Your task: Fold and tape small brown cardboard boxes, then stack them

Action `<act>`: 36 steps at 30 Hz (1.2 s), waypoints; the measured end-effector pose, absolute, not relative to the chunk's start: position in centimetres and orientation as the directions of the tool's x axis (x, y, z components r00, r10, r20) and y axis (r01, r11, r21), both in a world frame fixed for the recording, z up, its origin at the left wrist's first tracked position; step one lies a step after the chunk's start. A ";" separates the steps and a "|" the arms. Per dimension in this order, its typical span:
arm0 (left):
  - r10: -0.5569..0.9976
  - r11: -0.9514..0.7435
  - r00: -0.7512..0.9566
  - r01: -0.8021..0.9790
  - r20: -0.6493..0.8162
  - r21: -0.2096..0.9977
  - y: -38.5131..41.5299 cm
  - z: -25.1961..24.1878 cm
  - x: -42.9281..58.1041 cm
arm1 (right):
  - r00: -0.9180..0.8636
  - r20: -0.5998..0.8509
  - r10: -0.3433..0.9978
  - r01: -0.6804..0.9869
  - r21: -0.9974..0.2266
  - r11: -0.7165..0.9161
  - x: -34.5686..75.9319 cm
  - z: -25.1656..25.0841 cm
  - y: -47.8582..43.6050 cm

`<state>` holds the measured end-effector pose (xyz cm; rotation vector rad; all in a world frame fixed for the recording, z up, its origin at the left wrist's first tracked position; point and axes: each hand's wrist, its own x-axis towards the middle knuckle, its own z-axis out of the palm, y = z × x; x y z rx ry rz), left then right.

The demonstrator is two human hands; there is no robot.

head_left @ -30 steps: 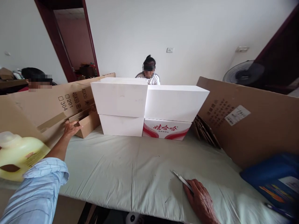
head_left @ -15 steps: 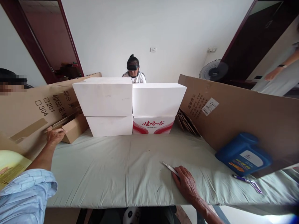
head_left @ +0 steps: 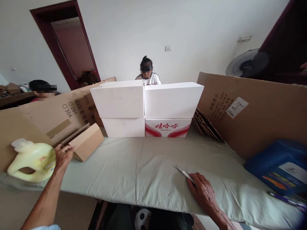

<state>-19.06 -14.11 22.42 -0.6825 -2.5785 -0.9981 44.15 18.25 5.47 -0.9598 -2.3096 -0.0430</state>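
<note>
Small brown cardboard box (head_left: 86, 142), plain, w/ one long flap lifted along its top, sits at the left of the tabletop (head_left: 134, 166), which is covered w/ a pale grey-green cloth. Box looks folded shut apart from that flap; can't tell what's inside. Left hand (head_left: 62, 155) is at the box's near-left end, arm stretched fwd from bottom left, fingers (head_left: 69, 147) curled onto the box's edge and flap, closed lightly on the cardboard. Just left of the hand lies a pale yellow plastic jug (head_left: 32, 159) on its side, cap pointing up-left, label toward the hand.

Right hand (head_left: 203, 193) rests palm-down on the cloth at lower right, fingers together and pressed flat over the rear end of a thin silver blade-like tool (head_left: 184, 172), probably a utility knife, though it's too thin to be sure. Its tip points up-left, lying on the cloth.

At the back of the tabletop: four boxes in two stacks, three plain white boxes (head_left: 120, 100) plus a white box w/ red print (head_left: 168, 127) at lower right, all shut. Big flat brown cardboard sheets (head_left: 259, 118) lean at both sides. A blue plastic jug (head_left: 279, 166) lies at far right, a purple pen (head_left: 285, 201) near it. A person (head_left: 147, 75) sits behind the stacks.
</note>
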 end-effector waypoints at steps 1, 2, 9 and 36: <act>0.291 0.634 -0.856 0.507 0.427 0.584 -15.3 21.5 -17.9 | -0.533 0.562 0.633 0.649 -0.208 0.732 44.4 5.3 18.7; 0.270 0.613 -0.862 0.498 0.430 0.614 -16.4 20.6 -16.7 | -0.528 0.559 0.640 0.652 -0.216 0.727 44.6 5.1 19.2; 0.475 0.309 -0.775 0.590 0.417 0.746 -19.6 17.8 -7.4 | -0.540 0.456 0.707 0.700 -0.223 0.679 45.8 5.9 22.2; 0.902 0.136 -0.430 0.189 -0.042 0.972 -13.5 19.0 0.2 | -0.869 -0.253 0.424 0.181 -0.962 -0.203 30.1 17.3 10.6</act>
